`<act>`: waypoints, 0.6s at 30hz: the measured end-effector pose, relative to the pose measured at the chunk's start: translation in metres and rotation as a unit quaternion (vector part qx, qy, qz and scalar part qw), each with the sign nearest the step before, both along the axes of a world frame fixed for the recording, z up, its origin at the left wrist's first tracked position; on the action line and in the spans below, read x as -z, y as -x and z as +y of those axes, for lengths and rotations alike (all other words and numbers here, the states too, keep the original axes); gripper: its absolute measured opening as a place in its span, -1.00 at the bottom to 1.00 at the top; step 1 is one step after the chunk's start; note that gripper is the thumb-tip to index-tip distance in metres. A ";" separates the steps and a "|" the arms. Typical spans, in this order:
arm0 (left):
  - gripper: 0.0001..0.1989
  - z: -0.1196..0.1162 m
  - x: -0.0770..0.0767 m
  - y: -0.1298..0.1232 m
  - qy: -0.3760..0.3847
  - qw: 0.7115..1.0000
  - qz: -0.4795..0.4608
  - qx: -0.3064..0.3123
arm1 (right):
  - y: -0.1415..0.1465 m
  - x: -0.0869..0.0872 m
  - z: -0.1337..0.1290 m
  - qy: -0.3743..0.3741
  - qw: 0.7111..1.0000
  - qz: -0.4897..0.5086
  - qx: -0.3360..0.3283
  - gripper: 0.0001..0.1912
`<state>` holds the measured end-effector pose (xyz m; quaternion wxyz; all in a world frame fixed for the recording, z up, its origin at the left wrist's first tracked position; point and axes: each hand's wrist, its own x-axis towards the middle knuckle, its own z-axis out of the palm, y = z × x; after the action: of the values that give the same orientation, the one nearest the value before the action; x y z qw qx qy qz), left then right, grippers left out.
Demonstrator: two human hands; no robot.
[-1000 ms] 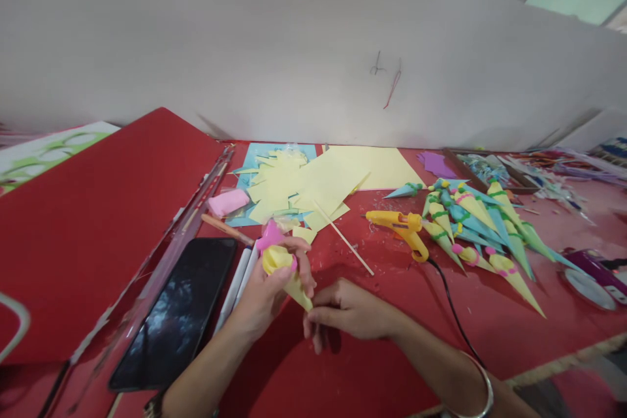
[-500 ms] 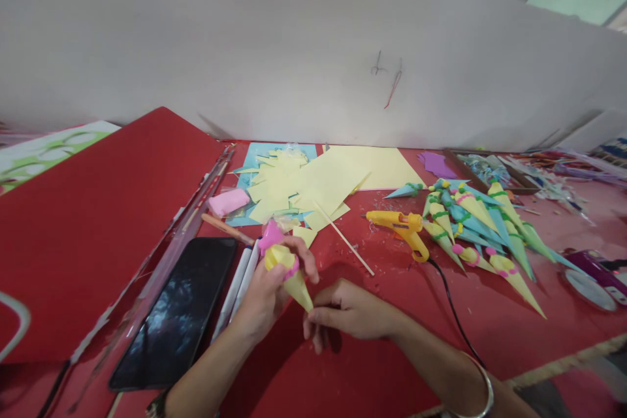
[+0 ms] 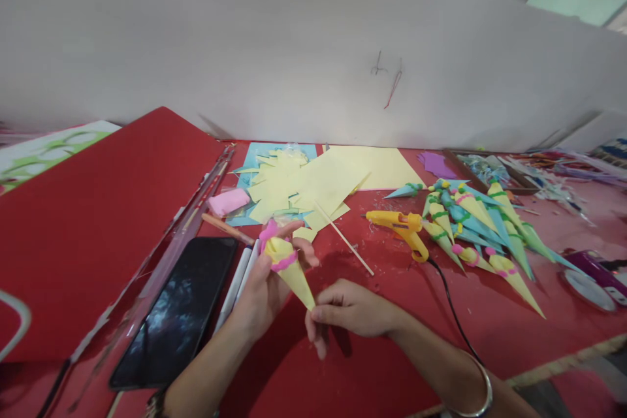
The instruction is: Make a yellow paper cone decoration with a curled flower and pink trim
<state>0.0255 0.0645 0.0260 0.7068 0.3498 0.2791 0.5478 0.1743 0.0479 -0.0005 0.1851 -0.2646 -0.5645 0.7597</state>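
Note:
A yellow paper cone (image 3: 296, 281) with a pink clay band and a pink piece at its wide end points down to the right. Around its wide end is my left hand (image 3: 264, 290), thumb on the near side and some fingers spread behind. The cone's tip is pinched between thumb and finger of my right hand (image 3: 347, 310). Further right, a yellow glue gun (image 3: 401, 227) lies on the red table (image 3: 353, 372). Beyond it is a pile of yellow and blue cones (image 3: 470, 219) with green, yellow and pink trims.
Yellow paper pieces (image 3: 279, 183), a thin stick (image 3: 345, 238) and a pink clay block (image 3: 228, 202) lie ahead. At left are a black phone (image 3: 176, 313), white markers (image 3: 238, 281) and a large red board (image 3: 108, 222). The glue gun's cord (image 3: 453, 307) runs near my right forearm.
The cone has turned in my left hand, so more of the pink band shows. My left fingers have opened away from it. My right hand keeps its pinch on the tip.

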 end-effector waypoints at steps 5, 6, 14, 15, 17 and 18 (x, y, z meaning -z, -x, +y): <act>-0.63 0.000 0.003 -0.002 -0.009 1.000 0.014 -0.026 | 0.000 0.001 0.000 -0.023 0.998 -0.026 0.052 -0.63; -0.67 0.001 0.003 -0.002 -0.012 0.999 0.011 -0.029 | 0.000 0.002 0.000 -0.026 0.997 -0.030 0.064 -0.65; -0.78 0.000 0.002 -0.002 -0.001 1.000 -0.002 -0.026 | 0.002 0.003 0.000 -0.025 0.995 -0.022 0.089 -0.72; -0.77 -0.001 0.002 -0.002 0.001 1.000 -0.005 -0.027 | 0.002 0.003 0.000 -0.024 0.995 -0.024 0.091 -0.73; -0.77 -0.001 0.002 -0.001 0.007 0.999 -0.007 -0.030 | 0.002 0.003 0.000 -0.019 0.995 -0.030 0.092 -0.72; -0.77 -0.001 0.003 -0.001 0.009 0.999 -0.006 -0.032 | 0.002 0.003 0.000 -0.017 0.995 -0.032 0.093 -0.72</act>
<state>0.0264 0.0636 0.0232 0.6940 0.3312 0.2907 0.5694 0.1723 0.0479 -0.0039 0.2411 -0.3365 -0.5562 0.7206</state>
